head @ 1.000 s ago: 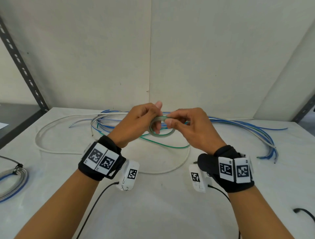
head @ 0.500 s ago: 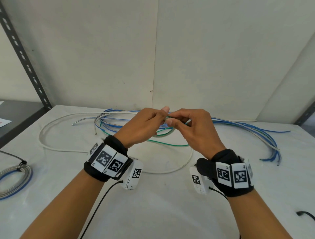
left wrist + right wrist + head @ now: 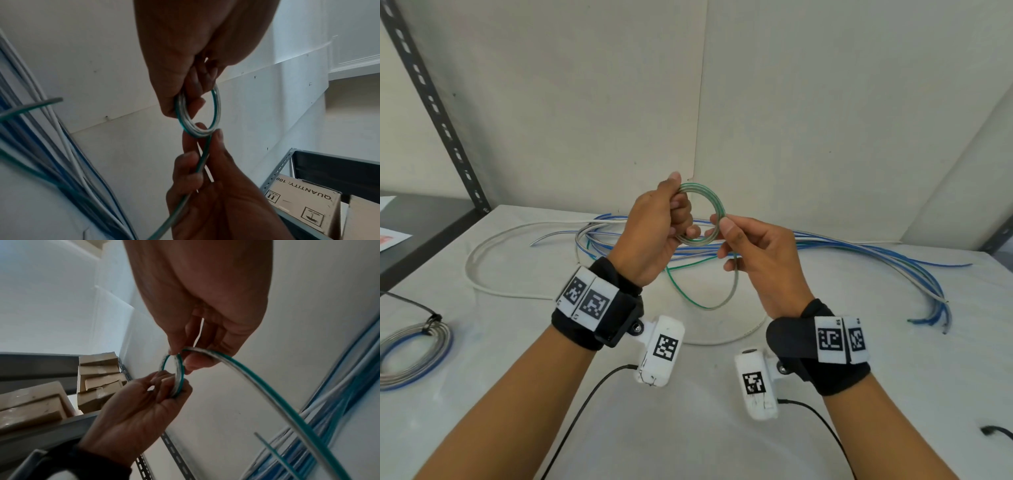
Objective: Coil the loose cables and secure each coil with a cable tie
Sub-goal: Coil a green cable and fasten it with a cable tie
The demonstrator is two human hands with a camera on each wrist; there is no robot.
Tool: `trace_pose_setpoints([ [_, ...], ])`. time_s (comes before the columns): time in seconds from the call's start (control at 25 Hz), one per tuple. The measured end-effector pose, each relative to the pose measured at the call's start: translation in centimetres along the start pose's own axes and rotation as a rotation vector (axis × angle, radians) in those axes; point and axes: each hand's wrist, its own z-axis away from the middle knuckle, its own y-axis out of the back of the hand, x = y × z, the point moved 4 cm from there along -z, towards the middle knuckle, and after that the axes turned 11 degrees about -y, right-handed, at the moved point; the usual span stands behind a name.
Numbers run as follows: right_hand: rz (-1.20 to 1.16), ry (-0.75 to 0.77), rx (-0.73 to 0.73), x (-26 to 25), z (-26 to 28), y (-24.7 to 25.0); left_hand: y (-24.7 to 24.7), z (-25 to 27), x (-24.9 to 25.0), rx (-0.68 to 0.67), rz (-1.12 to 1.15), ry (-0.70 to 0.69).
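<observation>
A small coil (image 3: 715, 202) of clear green-striped cable is held upright above the white table (image 3: 688, 428). My left hand (image 3: 683, 209) grips the coil's left side, thumb on top and fingers curled through the ring. My right hand (image 3: 720, 228) pinches the cable at the coil's right rim. From that pinch the cable's loose tail (image 3: 734, 284) drops to the table and loops back. In the left wrist view the coil (image 3: 217, 104) hangs from my left hand (image 3: 191, 100), with my right hand (image 3: 202, 138) below it. In the right wrist view my right hand (image 3: 179, 356) pinches the tail (image 3: 257, 382) beside the coil (image 3: 179, 378).
Loose blue and white cables (image 3: 859, 253) lie across the back of the table, and a white cable (image 3: 482, 246) loops at the left. A tied coil (image 3: 414, 353) lies at the left edge. A metal shelf upright (image 3: 431, 102) stands at the back left. Cardboard boxes (image 3: 304, 201) sit on shelving.
Both hands have risen and the coil has turned upright, facing me. My right hand has shifted to the coil's right rim, and the tail now hangs down from it.
</observation>
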Motion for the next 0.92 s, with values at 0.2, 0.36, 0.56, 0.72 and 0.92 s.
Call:
trace_pose_setpoints([
  [0.2,0.028,0.067,0.114,0.2,0.4,-0.5,-0.5,0.4,-0.7,0.071,0.054,-0.024],
  [0.36,0.142,0.132,0.11,-0.8,-0.2,1.0,-1.1,0.6,-0.6,-0.041,-0.031,0.001],
  [0.56,0.52,0.206,-0.022,-2.8,0.0,3.0,-1.3,1.2,-0.6,-0.255,-0.465,-0.065],
  [0.72,0.769,0.231,-0.063,-3.4,0.5,3.1,-1.5,1.8,-1.5,-0.348,-0.663,-0.055],
  [0.92,0.682,0.236,-0.013,-3.2,0.0,3.4,-1.3,1.3,-1.7,-0.169,-0.539,-0.063],
])
